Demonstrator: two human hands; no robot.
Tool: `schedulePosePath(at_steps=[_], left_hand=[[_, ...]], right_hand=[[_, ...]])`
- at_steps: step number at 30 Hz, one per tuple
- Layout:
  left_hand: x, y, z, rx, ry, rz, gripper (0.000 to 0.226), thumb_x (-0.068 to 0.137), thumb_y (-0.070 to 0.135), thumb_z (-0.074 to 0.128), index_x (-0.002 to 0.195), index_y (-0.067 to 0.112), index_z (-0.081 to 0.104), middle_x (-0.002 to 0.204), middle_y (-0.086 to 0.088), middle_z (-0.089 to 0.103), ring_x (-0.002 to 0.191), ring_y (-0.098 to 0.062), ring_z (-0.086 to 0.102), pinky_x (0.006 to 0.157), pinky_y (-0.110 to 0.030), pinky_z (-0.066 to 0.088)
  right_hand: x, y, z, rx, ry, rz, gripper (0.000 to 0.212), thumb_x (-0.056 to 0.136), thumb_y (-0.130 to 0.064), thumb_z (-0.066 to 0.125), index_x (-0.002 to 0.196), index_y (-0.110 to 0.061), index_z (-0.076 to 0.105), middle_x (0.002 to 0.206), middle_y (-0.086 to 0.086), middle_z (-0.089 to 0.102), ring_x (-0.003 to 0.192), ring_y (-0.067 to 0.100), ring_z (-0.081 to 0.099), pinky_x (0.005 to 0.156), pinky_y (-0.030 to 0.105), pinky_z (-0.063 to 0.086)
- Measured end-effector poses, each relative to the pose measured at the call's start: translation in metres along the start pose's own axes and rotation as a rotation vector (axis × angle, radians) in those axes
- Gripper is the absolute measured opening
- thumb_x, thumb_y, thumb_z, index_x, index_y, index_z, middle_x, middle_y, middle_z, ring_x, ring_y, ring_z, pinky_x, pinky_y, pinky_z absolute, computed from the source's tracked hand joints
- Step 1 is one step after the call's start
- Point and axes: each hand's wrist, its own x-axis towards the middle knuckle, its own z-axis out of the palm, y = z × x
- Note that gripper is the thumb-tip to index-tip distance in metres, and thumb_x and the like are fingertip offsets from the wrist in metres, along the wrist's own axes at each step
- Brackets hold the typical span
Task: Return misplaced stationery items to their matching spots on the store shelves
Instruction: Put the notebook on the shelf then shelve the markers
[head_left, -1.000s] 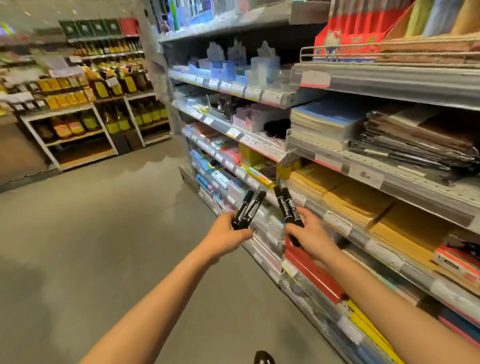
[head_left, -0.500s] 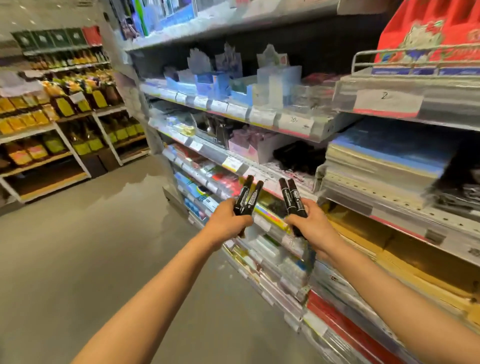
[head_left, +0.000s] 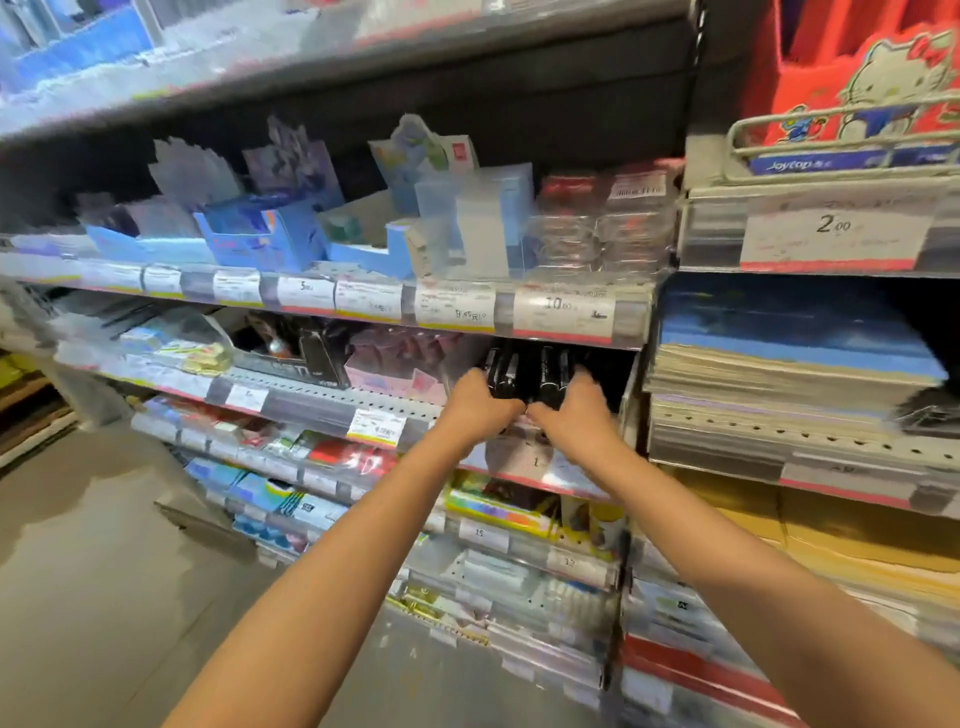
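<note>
Surroundings, relative to the hands: directly above them ran the shelf edge (head_left: 363, 306) w/ a row of price tags; the tag marked 10.00 (head_left: 563, 312) sat just above the R hand and overhung the opening the hands had entered. Above that edge stood blue display boxes (head_left: 260, 234) up and to the L, and clear plastic packs (head_left: 597, 234) straight up. To the L of the L hand, same level: pink packets (head_left: 395, 364), then a black box (head_left: 311, 358) farther L. To the R of the R hand, past the upright divider, lay a stack of notebooks w/ blue covers (head_left: 789, 358). Up and far R, a red cartoon-cat display (head_left: 857, 78) behind a wire rail. Below the hands, a tag strip (head_left: 374, 427) and lower shelves of mixed packs; blur prevented finer ID.

Obstruction: the shelf lip overhead and the dark recess limited sight; rear of the slot could not be read.

Task items: L hand (head_left: 475, 405) was clenched round two black markers (head_left: 501, 371), caps pointing up and away into the recess. R hand (head_left: 576, 408) gripped another pair of black markers (head_left: 550, 374) likewise. The hands were side by side, knuckles nearly touching, both pairs upright just above the fingers, at the mouth of the second shelf's R end. Whether the markers touched the shelf: cannot tell.
</note>
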Motion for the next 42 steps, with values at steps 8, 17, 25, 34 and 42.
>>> schedulePosePath(at_steps=[8,17,25,34,42], left_hand=[[0.076,-0.004,0.009,0.476,-0.23,0.171,0.043,0.094,0.027,0.043,0.132,0.007,0.048,0.139,-0.016,0.05,0.127,-0.03,0.046,0.096,-0.029,0.035],[0.102,-0.008,0.021,0.621,-0.109,0.395,0.038,0.088,0.025,0.046,0.125,0.015,0.05,0.134,-0.015,0.052,0.125,-0.032,0.045,0.105,-0.037,0.034],[0.098,-0.014,0.007,0.597,-0.286,0.464,0.025,0.071,0.024,0.063,0.095,0.017,0.059,0.093,-0.005,0.065,0.084,-0.024,0.06,0.067,-0.027,0.046],[0.095,-0.032,-0.017,0.55,-0.29,0.581,0.028,0.084,0.007,0.057,0.11,0.004,0.063,0.114,-0.017,0.064,0.105,-0.031,0.058,0.08,-0.028,0.044],[0.091,-0.041,-0.012,0.566,-0.207,0.626,0.034,0.085,0.008,0.055,0.119,0.006,0.059,0.118,-0.017,0.063,0.107,-0.033,0.058,0.09,-0.035,0.047]], right_hand=[[0.057,-0.006,0.023,-0.423,-0.025,0.113,0.034,0.093,-0.023,0.041,0.117,-0.006,0.058,0.125,0.018,0.059,0.113,0.034,0.054,0.088,0.032,0.044],[0.1,0.002,0.047,-0.543,0.155,0.251,0.058,0.087,-0.043,0.042,0.136,-0.012,0.04,0.142,0.015,0.042,0.125,0.035,0.043,0.102,0.042,0.041],[0.088,-0.01,0.037,-0.458,0.241,0.295,0.053,0.089,-0.036,0.048,0.135,-0.01,0.04,0.139,0.014,0.046,0.126,0.034,0.045,0.104,0.04,0.041],[0.052,-0.005,0.017,-0.455,0.073,0.061,0.041,0.074,-0.025,0.07,0.111,-0.01,0.061,0.118,0.01,0.06,0.109,0.027,0.057,0.085,0.03,0.049],[0.041,-0.002,0.018,-0.52,0.068,-0.064,0.041,0.084,-0.02,0.063,0.123,-0.007,0.057,0.128,0.013,0.057,0.118,0.03,0.052,0.098,0.038,0.044]])
